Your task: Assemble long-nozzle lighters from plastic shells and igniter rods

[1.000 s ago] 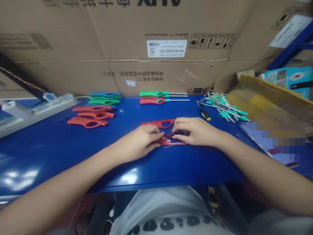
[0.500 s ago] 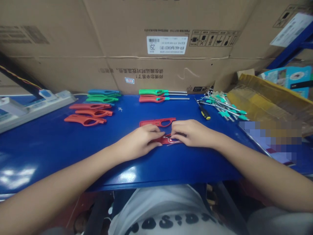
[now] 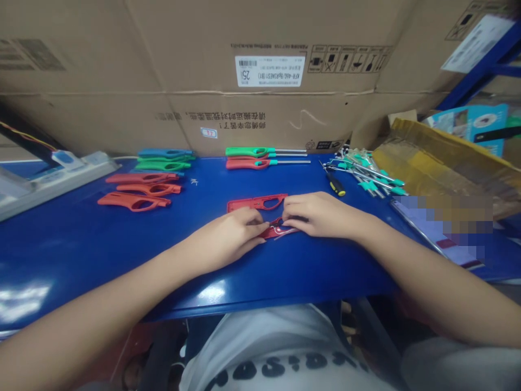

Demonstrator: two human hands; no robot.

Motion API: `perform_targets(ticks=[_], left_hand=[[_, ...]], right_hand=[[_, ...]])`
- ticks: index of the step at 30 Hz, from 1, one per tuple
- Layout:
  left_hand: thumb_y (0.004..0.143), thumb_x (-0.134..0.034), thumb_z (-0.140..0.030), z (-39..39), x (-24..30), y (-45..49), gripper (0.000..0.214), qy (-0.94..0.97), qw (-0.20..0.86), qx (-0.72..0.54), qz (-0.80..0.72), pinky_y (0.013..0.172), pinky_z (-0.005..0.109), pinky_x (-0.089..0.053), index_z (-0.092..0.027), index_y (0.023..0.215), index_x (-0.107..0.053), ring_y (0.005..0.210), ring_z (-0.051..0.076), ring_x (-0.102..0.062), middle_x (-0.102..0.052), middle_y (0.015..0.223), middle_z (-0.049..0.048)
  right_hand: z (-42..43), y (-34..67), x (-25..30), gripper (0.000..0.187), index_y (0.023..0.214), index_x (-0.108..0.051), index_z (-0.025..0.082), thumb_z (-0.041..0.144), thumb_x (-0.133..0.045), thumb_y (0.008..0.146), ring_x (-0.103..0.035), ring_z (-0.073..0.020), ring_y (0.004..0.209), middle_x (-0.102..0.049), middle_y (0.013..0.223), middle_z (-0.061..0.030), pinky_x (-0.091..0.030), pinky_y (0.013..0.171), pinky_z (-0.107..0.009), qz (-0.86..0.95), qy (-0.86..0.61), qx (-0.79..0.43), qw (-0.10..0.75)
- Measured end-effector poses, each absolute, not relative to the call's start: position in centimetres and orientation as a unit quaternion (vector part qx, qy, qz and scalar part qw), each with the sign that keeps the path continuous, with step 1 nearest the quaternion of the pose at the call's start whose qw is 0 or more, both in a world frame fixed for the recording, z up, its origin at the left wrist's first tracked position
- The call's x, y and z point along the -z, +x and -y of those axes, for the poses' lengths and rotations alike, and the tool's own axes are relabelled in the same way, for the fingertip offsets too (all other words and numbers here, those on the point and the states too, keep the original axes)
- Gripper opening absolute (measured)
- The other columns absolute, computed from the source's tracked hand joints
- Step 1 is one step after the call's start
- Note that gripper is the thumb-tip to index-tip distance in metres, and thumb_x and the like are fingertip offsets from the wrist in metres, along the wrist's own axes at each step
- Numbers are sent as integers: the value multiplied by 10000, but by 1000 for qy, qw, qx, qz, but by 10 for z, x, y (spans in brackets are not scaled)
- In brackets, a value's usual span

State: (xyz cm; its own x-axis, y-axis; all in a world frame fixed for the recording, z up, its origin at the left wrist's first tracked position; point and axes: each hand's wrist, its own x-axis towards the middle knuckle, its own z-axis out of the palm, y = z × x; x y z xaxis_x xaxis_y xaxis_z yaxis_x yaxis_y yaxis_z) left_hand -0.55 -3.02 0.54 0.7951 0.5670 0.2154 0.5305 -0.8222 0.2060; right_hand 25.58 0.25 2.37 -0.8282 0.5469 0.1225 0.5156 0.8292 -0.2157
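With the fingers of the left hand (image 3: 230, 236) and right hand (image 3: 319, 215) pressed together, pinching the red lighter shell (image 3: 280, 232) on the blue bench (image 3: 77, 260), uneven pressure could slip the shell or dislodge its thin wire (image 3: 285, 232).

And on the blue workbench (image 3: 81, 260), red lighter shells (image 3: 138, 202) are lined up at the left, blue and green shells (image 3: 165, 161) are ranged behind them, long green and red lighters (image 3: 248, 157) are set along the back, a screwdriver (image 3: 336, 186) is laid beside a heap of teal-tipped metal rods (image 3: 366, 178), and a red lighter part (image 3: 271, 233) with white wire is seen at centre, just below an open red shell (image 3: 257, 203)!
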Motion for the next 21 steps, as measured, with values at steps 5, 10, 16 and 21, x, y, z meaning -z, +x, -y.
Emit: perform_targets(ticks=[5, 10, 16, 21], left_hand=[[1032, -518, -289, 30, -4, -5, 282, 945, 70, -133, -290, 863, 332, -571, -148, 1158, -727, 949, 213, -677, -685, 1096, 117], [1013, -552, -270, 31, -11, -6, 261, 938, 97, -115, -312, 911, 352, -566, -170, 1178, -728, 989, 227, -683, -683, 1135, 106], [952, -629, -200, 33, -28, -12, 341, 930, 129, -93, -331, 942, 352, -549, -222, 1292, -641, 1088, 242, -670, -696, 1201, 78], [981, -566, -183, 32, -28, -15, 299, 938, 143, -90, -302, 984, 356, -524, -257, 1259, -647, 1131, 228, -641, -661, 1251, 64]], right_hand=[[-5, 252, -11, 196, 941, -721, 182, 215, -537, 999, -657, -177, 840, -728, 983, -62, -414, 688, -272, 955, -261, -67, 123], [-3, 257, -20, 215, 1011, -750, 205, 222, -536, 1004, -673, -171, 858, -731, 999, -46, -430, 705, -273, 956, -252, -92, 120], [5, 261, -36, 181, 1057, -685, 211, 354, -635, 957, -655, -183, 926, -696, 1103, -55, -465, 774, -280, 946, -255, -167, 105], [4, 256, -27, 111, 1035, -667, 233, 249, -566, 995, -625, -153, 859, -671, 1068, -28, -432, 732, -262, 954, -249, -152, 68]])
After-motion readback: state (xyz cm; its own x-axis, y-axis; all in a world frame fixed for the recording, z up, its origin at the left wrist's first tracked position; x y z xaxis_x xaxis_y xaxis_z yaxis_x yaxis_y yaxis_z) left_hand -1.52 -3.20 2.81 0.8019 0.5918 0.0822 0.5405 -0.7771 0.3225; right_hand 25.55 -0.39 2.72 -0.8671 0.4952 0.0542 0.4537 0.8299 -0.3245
